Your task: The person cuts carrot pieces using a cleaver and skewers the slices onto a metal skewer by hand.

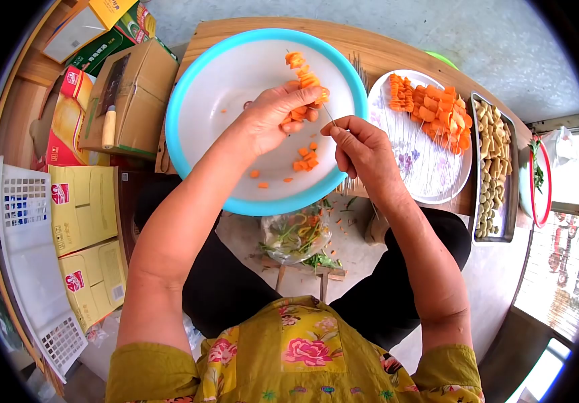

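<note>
Orange carrot slices are threaded on a thin skewer above a white basin with a blue rim. My left hand is closed around the slices. With thumb and forefinger, my right hand pinches the skewer's lower end near the basin's right edge. Loose carrot pieces lie in the basin below my hands. To the right, an oval white plate holds skewers loaded with carrot slices. Bare skewers lie between basin and plate, partly hidden by my right hand.
A metal tray of pale skewered food stands right of the plate, beside a red-rimmed bowl. At the left are cardboard boxes, a knife and a white basket. Below the basin sits a bag of greens.
</note>
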`<state>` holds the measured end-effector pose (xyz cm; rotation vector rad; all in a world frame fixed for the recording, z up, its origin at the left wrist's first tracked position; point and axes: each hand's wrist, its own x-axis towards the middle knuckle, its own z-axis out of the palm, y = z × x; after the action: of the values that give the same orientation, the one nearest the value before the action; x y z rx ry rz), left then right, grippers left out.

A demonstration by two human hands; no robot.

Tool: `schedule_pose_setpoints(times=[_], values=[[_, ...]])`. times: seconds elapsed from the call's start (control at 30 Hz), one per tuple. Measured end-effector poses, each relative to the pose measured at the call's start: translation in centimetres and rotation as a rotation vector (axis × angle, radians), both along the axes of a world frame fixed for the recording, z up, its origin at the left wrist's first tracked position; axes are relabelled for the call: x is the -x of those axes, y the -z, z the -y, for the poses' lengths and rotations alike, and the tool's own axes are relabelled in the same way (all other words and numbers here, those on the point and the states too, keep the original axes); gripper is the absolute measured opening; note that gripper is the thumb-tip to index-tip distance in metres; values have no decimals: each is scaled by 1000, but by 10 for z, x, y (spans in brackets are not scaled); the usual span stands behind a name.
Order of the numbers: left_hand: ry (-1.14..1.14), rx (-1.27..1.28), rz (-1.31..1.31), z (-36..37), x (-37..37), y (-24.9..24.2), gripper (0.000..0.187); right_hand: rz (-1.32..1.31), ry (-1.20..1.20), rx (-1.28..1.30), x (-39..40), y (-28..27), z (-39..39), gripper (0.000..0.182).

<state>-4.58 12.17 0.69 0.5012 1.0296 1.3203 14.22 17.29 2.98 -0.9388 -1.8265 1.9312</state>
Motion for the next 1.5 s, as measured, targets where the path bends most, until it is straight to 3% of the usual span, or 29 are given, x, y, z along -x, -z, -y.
schedule_pose_setpoints(times=[0.5, 0.7, 0.8, 0.87, 0.97, 1.1, 1.27, 1.5], values=[[35, 9, 16, 1, 0, 2, 22, -7, 21, 10, 1, -2, 0, 18], [176, 1, -25, 0, 0, 0, 23, -12, 21, 2, 0, -1, 0, 18], [137, -7, -27, -2, 4, -3, 26, -15, 20, -6, 0, -2, -2, 18], [-73, 40, 69, -3, 5, -6, 28, -17, 24, -9, 0, -3, -2, 18], [-112, -22, 84, -5, 8, 1, 29, -29, 22, -9, 0, -3, -1, 18], [-103, -41, 49, -5, 6, -2, 28, -20, 22, -2, -2, -5, -1, 17], [78, 27, -82, -2, 5, -10, 27, -27, 26, 21, -4, -4, 0, 17], [-76, 14, 37, -1, 8, -17, 24, -18, 20, -14, -2, -4, -1, 19]])
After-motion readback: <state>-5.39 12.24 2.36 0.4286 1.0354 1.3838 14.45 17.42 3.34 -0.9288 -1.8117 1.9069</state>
